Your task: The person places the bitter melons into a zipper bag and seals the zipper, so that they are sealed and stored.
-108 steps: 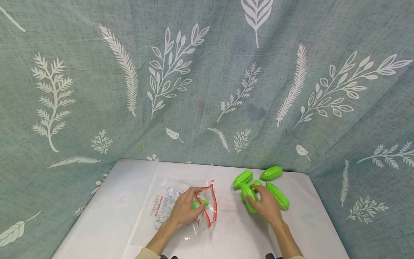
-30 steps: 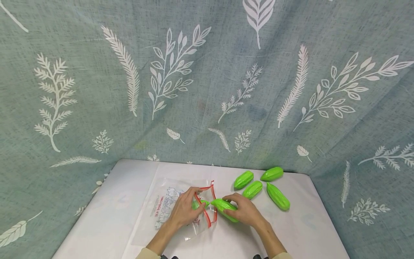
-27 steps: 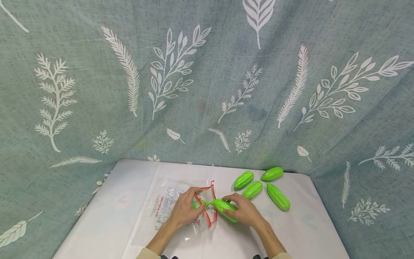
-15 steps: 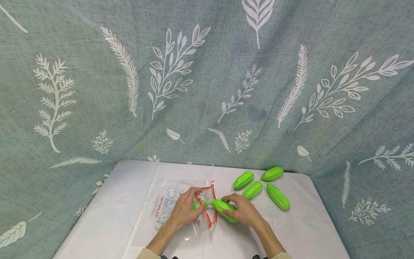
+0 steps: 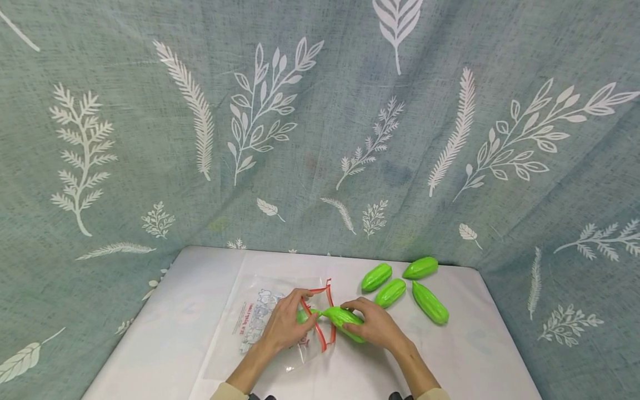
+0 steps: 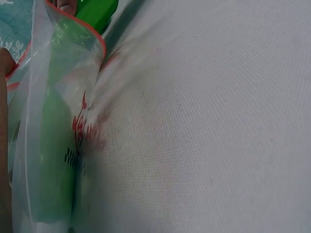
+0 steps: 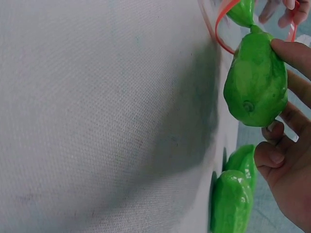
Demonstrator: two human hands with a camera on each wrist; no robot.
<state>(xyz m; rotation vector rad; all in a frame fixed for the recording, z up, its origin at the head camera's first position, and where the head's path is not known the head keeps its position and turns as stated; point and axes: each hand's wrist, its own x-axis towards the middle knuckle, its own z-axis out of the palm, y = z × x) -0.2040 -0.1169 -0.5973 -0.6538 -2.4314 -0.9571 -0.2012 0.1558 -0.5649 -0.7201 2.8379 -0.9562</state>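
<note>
Green and glossy, the ribbed gourd (image 5: 342, 318) is held between the thumb and bent fingers of my right hand (image 5: 378, 326), with its thin tip just at the open mouth of the clear bag (image 5: 240, 339). My left hand (image 5: 287, 321) grips this bag by its red rim (image 5: 324, 346), thumb and fingers spaced apart, so the mouth is open between them. Another gourd (image 7: 240, 12) lies inside, and its tip seems to meet the tip of mine. Here I see the main risk: if I push straight, the two tips could jam and the inner one could turn crooked. The plastic also looks soft; should my left fingers loosen, the rim might fold and catch the thicker body. Four more gourds (image 5: 376, 278) lie on the bench (image 5: 475, 344); a careless knock could roll one.
</note>
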